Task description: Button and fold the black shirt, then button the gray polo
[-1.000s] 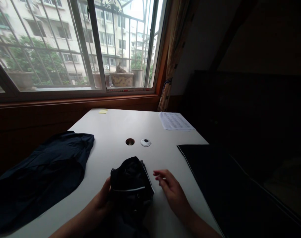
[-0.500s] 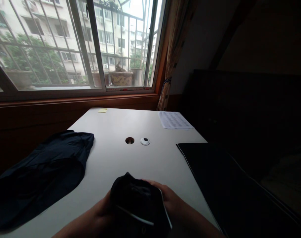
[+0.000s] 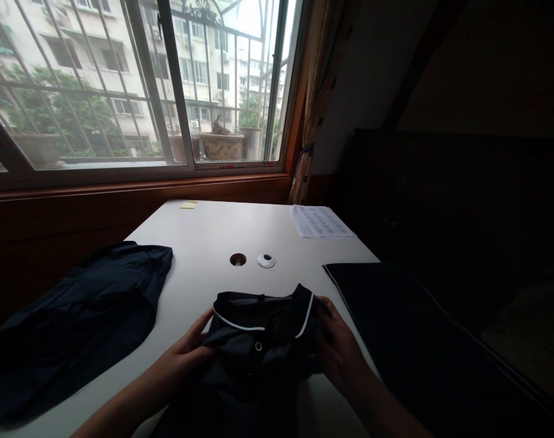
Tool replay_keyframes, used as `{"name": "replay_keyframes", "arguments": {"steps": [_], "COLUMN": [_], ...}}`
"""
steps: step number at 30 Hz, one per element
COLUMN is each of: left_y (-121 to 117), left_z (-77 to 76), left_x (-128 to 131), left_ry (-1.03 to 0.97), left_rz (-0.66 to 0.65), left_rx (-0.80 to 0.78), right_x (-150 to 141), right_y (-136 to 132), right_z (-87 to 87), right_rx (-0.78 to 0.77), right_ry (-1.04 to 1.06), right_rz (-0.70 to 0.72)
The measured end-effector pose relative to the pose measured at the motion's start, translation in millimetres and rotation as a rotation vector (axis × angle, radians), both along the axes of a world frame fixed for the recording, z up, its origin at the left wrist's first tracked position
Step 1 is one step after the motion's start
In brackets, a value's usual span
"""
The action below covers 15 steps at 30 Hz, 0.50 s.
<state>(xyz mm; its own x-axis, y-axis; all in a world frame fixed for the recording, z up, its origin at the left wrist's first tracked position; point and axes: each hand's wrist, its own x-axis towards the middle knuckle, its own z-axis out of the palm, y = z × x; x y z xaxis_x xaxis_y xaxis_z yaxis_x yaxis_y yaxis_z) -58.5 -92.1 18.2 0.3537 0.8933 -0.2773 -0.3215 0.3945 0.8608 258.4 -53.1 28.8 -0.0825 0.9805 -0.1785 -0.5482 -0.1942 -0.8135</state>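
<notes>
A dark garment with a white-piped collar (image 3: 261, 344) lies on the white table (image 3: 222, 231) right in front of me, collar spread wide and a small button showing below it. My left hand (image 3: 188, 353) rests on the garment's left side, fingers pressed onto the fabric at the collar's left end. At the collar's right end my right hand (image 3: 338, 347) grips the fabric, fingers curled round it.
Another dark garment (image 3: 76, 316) lies spread at the table's left edge. A dark cloth with a pale edge (image 3: 395, 328) covers the right side. A cable hole (image 3: 238, 260), a white cap (image 3: 266, 261), a printed sheet (image 3: 320, 222) and a yellow note (image 3: 188, 205) lie farther back, below the window.
The bundled garment has been opened out: its collar now lies spread wide between my hands. Both hands moved apart, my right one from the bare table onto the fabric.
</notes>
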Motion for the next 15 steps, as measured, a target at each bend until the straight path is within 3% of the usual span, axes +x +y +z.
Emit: {"name": "replay_keyframes", "arguments": {"steps": [6,10,12,15], "left_y": [2.0,-1.9,-3.2,-3.2], "left_z": [14.3,22.5,25.9,30.6], "left_x": [-8.6,-8.3,-8.3,-10.1], "left_ry": [0.139,0.059,0.007,0.000], "left_rz": [-0.153,-0.088,-0.013,0.075], "left_rx": [0.176,0.187,0.165,0.142], "right_x": [12.4,7.0,3.4,1.8], "right_y": [7.0,7.7,8.9,13.4], "right_z": [10.7,13.4,4.5,-17.9], "right_rx": [0.117,0.300,0.308,0.262], "right_ry": [0.003,-0.123,-0.256,-0.491], "right_rz": [-0.149,0.074,0.172,0.182]}}
